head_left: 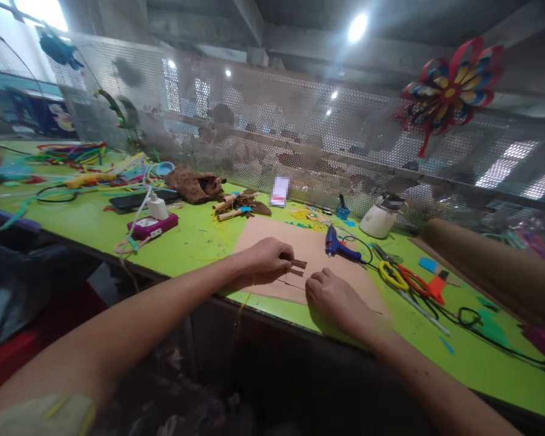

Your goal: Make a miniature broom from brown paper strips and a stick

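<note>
My left hand (pixel 266 259) is closed, pinching a small dark brown strip (pixel 298 263) just above a sheet of brown cardboard (pixel 309 248) on the green table (pixel 195 242). My right hand (pixel 333 297) rests curled on the cardboard's near edge, a little right of the strip. What its fingers hold, if anything, is hidden. A thin yellow thread (pixel 244 303) hangs down from under my left wrist over the table's edge.
A blue glue gun (pixel 338 245), yellow-handled scissors (pixel 393 275), an orange cutter (pixel 436 286) and black cable lie right of the cardboard. A white kettle (pixel 381 217), brown scraps (pixel 195 184), a pink box with charger (pixel 153 223) and coloured strips lie further back. A person sits at far left.
</note>
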Available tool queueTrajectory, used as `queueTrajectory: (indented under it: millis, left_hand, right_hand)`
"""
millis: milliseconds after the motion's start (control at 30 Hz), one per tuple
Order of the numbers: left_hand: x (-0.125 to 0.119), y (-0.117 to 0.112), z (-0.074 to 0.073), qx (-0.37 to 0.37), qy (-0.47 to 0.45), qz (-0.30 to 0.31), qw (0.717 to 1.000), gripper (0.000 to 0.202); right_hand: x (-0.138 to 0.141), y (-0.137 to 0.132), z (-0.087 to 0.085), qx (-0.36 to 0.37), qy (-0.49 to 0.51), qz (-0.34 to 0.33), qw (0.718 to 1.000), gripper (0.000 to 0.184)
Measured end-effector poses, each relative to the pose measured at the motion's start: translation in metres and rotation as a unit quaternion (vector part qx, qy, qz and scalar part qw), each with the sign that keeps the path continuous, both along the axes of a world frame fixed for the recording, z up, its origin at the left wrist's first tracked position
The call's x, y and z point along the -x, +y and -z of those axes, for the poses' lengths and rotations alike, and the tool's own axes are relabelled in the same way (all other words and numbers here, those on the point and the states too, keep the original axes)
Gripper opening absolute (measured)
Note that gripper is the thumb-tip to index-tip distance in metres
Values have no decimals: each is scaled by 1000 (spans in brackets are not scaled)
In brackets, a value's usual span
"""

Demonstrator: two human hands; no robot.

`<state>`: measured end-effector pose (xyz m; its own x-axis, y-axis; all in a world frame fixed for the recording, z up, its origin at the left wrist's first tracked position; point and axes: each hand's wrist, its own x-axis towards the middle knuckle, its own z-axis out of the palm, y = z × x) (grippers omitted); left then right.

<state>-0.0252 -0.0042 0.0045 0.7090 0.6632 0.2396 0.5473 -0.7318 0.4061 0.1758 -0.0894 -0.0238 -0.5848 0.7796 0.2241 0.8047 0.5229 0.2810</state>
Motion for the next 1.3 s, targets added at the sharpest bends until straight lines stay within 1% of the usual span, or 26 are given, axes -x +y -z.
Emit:
queueTrajectory:
  millis: [67, 167, 300, 367, 567, 700, 833, 1000, 1167, 1300]
  left_hand:
    - [1, 0, 5, -12, -16, -13, 1000, 23]
    - [2, 0, 12, -20, -31, -29, 999, 25]
    - [3, 1, 15, -18, -52, -33, 998, 25]
    - [4, 1, 16, -3, -65, -36, 997, 25]
    - [6, 5, 19, 57, -113, -30, 992, 26]
    - [7, 10, 22, 77, -130, -21, 988, 26]
    - [7, 10, 21, 88, -140, -15, 986, 26]
    - [5, 6, 21, 92, -167, -14, 981, 23]
    - [3, 11, 27, 120, -202, -16, 972, 20]
    - [1, 11, 25, 158, -225, -13, 961, 21]
  right_hand:
    - [-3, 1, -4, 18, -18, -12, 1000, 16]
    - [-1, 3, -14, 58, -60, -29, 996, 19]
    - [7, 6, -24, 65, -70, -9, 995, 21]
    - [8, 7, -23, 60, -59, 3, 996, 22]
    - [-2, 6, -7, 50, -18, 32, 998, 21]
    - [-6, 1, -5, 48, 5, 20, 999, 16]
    - [-8, -1, -5, 56, 11, -4, 998, 17]
    - [-9, 0, 0, 45, 20, 6, 999, 12]
    - [-2, -2, -1, 40, 29, 49, 998, 20]
    - [20, -6, -8, 31, 61, 93, 993, 34]
